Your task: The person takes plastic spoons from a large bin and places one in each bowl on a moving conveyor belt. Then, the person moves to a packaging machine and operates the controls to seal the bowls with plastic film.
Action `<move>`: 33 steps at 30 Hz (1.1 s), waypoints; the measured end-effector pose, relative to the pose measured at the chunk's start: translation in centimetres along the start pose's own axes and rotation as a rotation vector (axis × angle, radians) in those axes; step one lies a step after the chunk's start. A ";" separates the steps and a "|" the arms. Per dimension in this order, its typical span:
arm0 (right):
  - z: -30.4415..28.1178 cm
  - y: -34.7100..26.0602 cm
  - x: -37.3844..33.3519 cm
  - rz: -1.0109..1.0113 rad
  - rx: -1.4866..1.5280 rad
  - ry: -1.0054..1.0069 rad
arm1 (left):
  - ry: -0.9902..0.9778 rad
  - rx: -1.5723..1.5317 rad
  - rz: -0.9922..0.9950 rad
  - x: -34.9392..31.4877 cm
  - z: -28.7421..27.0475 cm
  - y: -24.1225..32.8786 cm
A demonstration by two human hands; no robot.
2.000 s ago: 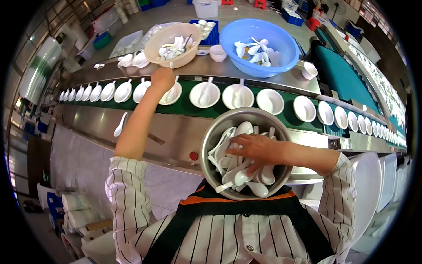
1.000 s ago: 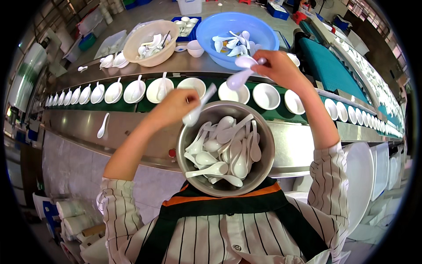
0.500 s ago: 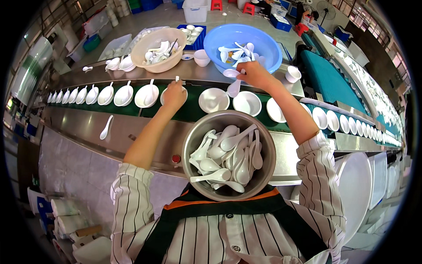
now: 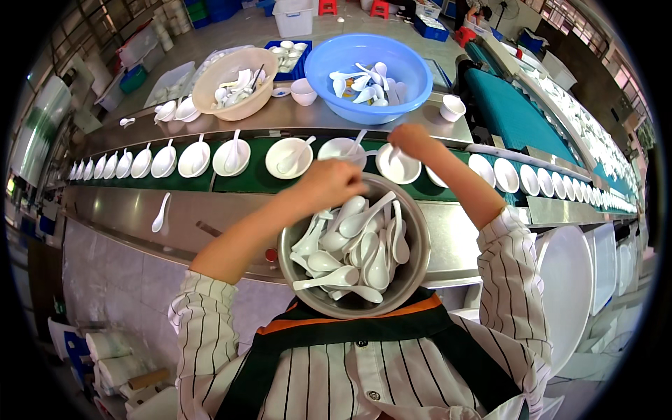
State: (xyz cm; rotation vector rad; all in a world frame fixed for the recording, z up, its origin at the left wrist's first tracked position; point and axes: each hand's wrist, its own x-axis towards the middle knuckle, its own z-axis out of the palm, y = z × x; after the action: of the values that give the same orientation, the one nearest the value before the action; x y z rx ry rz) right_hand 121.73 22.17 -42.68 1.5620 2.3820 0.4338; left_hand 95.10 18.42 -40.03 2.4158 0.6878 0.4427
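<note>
The left hand (image 4: pixel 329 183), curled shut at the twelve o'clock rim of the round steel basin of white ceramic spoons (image 4: pixel 353 245), seems to be picking one up. The right hand (image 4: pixel 413 140), fingers pinched on a white spoon (image 4: pixel 393 155), lowers it into a white bowl (image 4: pixel 397 164) on the green conveyor belt (image 4: pixel 245 180). Next, seemingly, the empty bowls at two o'clock.

1. We are seeing a blue basin (image 4: pixel 367 66) of white spoons sitting at the upper centre.
2. A beige basin (image 4: pixel 234 82) is standing left of it.
3. A lone spoon (image 4: pixel 160 213) is lying on the steel ledge (image 4: pixel 126 210), left of centre.
4. A small white cup (image 4: pixel 451 107) is resting right of the blue basin.
</note>
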 end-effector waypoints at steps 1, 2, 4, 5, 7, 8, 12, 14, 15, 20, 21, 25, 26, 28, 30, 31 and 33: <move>1.7 -0.5 0.0 -0.046 -0.064 -0.032 | -0.064 0.095 0.060 -0.3 1.1 0.7; 2.7 -1.1 0.0 -0.095 -0.130 -0.059 | -0.124 0.193 0.118 -0.7 2.2 1.1; 3.1 -1.5 -0.2 -0.175 0.124 0.385 | -0.079 0.192 0.185 -1.4 4.5 1.0; 1.5 -2.6 0.5 -0.109 0.228 0.336 | -0.068 0.183 0.196 -1.8 4.5 0.7; -0.4 -4.1 1.8 -0.039 0.510 0.261 | -0.228 0.100 0.136 -1.5 3.3 1.4; -0.9 -5.1 2.9 0.023 0.779 0.195 | -0.372 0.028 0.074 -1.4 2.8 1.6; -0.2 -8.2 6.9 -0.039 0.533 0.057 | -0.384 -0.175 0.163 -1.5 1.9 1.7; 1.3 -7.9 7.8 -0.056 0.845 0.138 | -0.307 -0.341 0.103 -1.7 0.7 1.6; 0.5 -7.6 7.8 -0.015 0.986 0.120 | -0.240 -0.380 0.039 -2.2 -0.6 1.6; -6.2 -3.2 4.2 -0.005 1.002 0.430 | 0.278 -0.768 -0.266 -2.8 -3.1 -4.4; -7.1 -0.8 2.3 -0.005 0.896 0.437 | 0.330 -0.801 -0.282 -1.8 -3.0 -5.3; -7.9 3.5 -1.8 0.199 0.515 0.160 | 0.326 -0.731 -0.319 1.9 -2.2 -8.3; -6.1 4.3 -2.4 0.224 0.462 0.057 | 0.289 -0.702 -0.303 3.7 -1.1 -9.0; -2.8 4.8 -3.7 0.176 0.455 -0.022 | 0.187 -0.656 -0.296 7.0 1.0 -9.6; -1.5 3.7 -4.5 0.154 0.522 0.060 | 0.058 -0.531 -0.374 8.8 2.3 -10.5; -1.9 2.6 -5.0 0.174 0.466 0.125 | 0.009 -0.508 -0.414 8.9 2.9 -11.4; -6.4 -0.9 -5.4 0.090 0.465 0.225 | 0.024 -0.378 -0.445 8.7 4.0 -12.8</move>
State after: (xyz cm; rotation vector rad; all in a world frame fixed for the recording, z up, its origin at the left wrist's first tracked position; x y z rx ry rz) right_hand 120.70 16.15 -36.88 1.9049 2.7357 0.0709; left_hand 99.20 30.44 -49.70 1.8409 1.0197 0.3752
